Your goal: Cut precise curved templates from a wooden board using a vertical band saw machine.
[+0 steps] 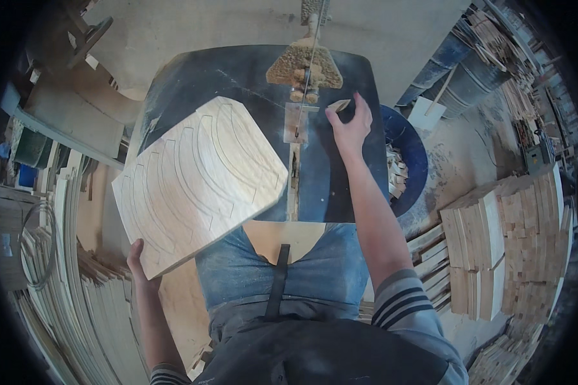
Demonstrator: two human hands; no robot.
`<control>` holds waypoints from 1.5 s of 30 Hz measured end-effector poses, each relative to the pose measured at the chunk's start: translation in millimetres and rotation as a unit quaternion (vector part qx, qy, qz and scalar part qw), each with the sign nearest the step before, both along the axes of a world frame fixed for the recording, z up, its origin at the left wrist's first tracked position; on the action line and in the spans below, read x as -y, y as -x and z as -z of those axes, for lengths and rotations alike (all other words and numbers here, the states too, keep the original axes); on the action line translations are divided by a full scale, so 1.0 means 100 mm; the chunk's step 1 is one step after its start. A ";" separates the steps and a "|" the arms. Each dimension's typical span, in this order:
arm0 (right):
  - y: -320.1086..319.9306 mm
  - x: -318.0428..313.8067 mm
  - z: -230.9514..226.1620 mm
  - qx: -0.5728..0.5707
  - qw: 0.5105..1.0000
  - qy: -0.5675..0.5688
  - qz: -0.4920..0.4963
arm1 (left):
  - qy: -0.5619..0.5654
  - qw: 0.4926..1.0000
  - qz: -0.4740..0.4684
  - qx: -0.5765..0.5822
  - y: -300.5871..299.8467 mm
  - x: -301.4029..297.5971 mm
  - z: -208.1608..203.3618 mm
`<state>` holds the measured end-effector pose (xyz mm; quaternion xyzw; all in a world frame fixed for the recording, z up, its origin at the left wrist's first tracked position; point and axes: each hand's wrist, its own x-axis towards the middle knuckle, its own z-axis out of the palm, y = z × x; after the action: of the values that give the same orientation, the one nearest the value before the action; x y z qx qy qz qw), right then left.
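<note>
My left hand (137, 258) grips the near left corner of a thick pale wooden board (196, 173), its thumb on top. Several curved outlines are drawn across the board, and its far corner is cut off. The board rests tilted over the left part of a dark saw table (237, 74), overhanging the near edge. My right hand (353, 127) is right of the bandsaw blade (309, 74), holding a small wood offcut (339, 106) between thumb and fingers. A dusty blade guide (304, 66) sits behind the table's slot.
A blue tub (419, 163) with wood scraps stands beside the table's right edge. Stacked wooden pieces (501, 247) fill the right side, and long wood strips (77, 256) lean at the left. Dark barrels (469, 80) stand at the far right, near a dustpan (426, 115).
</note>
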<state>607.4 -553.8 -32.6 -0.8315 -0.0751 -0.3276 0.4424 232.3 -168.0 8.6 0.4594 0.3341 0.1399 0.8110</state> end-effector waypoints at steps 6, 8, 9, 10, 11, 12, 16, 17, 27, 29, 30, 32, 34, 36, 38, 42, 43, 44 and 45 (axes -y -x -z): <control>-0.43 -0.05 0.11 -0.093 0.970 0.178 -0.136 | -0.017 0.999 0.021 -0.031 -0.01 -0.10 -0.06; -0.30 -0.16 0.02 -0.048 0.973 0.187 -0.125 | -0.049 0.997 -0.006 -0.056 0.06 -0.13 -0.02; -0.22 -0.18 -0.04 -0.125 0.978 0.023 -0.164 | -0.048 0.997 -0.007 -0.057 0.07 -0.13 -0.02; -0.15 -0.17 -0.08 -0.195 0.951 -0.139 -0.195 | -0.042 0.998 0.005 -0.044 0.06 -0.12 -0.03; -0.07 -0.12 -0.06 -0.196 0.951 -0.139 -0.197 | -0.037 0.999 0.016 -0.031 0.07 -0.13 -0.04; 0.02 -0.02 -0.07 -0.165 0.964 -0.085 -0.191 | -0.037 0.999 0.013 -0.031 0.07 -0.13 -0.03; 0.31 0.53 -0.20 0.027 0.992 0.118 -0.035 | -0.015 0.999 0.027 -0.016 0.03 -0.18 0.02; 0.35 0.66 -0.26 -0.021 0.985 0.131 0.112 | -0.003 0.999 0.036 -0.019 0.05 -0.20 0.02; 1.68 -0.24 0.05 -0.158 0.907 -0.271 -0.281 | -0.087 0.986 0.112 -0.091 0.00 -0.23 -0.24; 1.79 -0.42 -0.06 -0.166 0.879 -0.300 -0.331 | -0.085 0.981 0.151 -0.090 0.04 -0.30 -0.23; 1.80 -0.47 -0.08 -0.215 0.864 -0.320 -0.325 | -0.087 0.980 0.152 -0.092 0.04 -0.29 -0.26; 1.76 -0.46 -0.12 -0.263 0.847 -0.339 -0.314 | -0.071 0.979 0.088 -0.170 -0.06 -0.11 -0.40; 1.68 -0.38 -0.16 -0.330 0.829 -0.320 -0.320 | -0.082 0.978 0.098 -0.163 -0.08 -0.02 -0.47; 1.64 -0.36 -0.20 -0.328 0.846 -0.288 -0.307 | -0.093 0.978 0.108 -0.156 -0.05 -0.04 -0.43; 1.60 -0.35 -0.19 -0.331 0.839 -0.278 -0.329 | -0.051 0.980 0.088 -0.173 -0.05 -0.15 -0.35; 1.63 -0.31 -0.16 -0.325 0.843 -0.281 -0.325 | -0.055 0.978 0.076 -0.185 -0.09 -0.08 -0.37; 1.68 -0.30 -0.16 -0.332 0.843 -0.275 -0.321 | -0.047 0.983 0.082 -0.155 -0.07 -0.15 -0.30; 1.72 -0.30 -0.19 -0.338 0.844 -0.269 -0.319 | -0.039 0.988 0.088 -0.123 -0.05 -0.23 -0.24; 1.80 -0.29 -0.22 -0.337 0.842 -0.270 -0.322 | -0.041 0.988 0.085 -0.122 -0.05 -0.34 -0.21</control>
<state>427.1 -524.8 -10.7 -0.6673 -0.0932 0.1265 0.7280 237.2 -133.6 29.7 0.5329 0.3847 0.0271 0.7532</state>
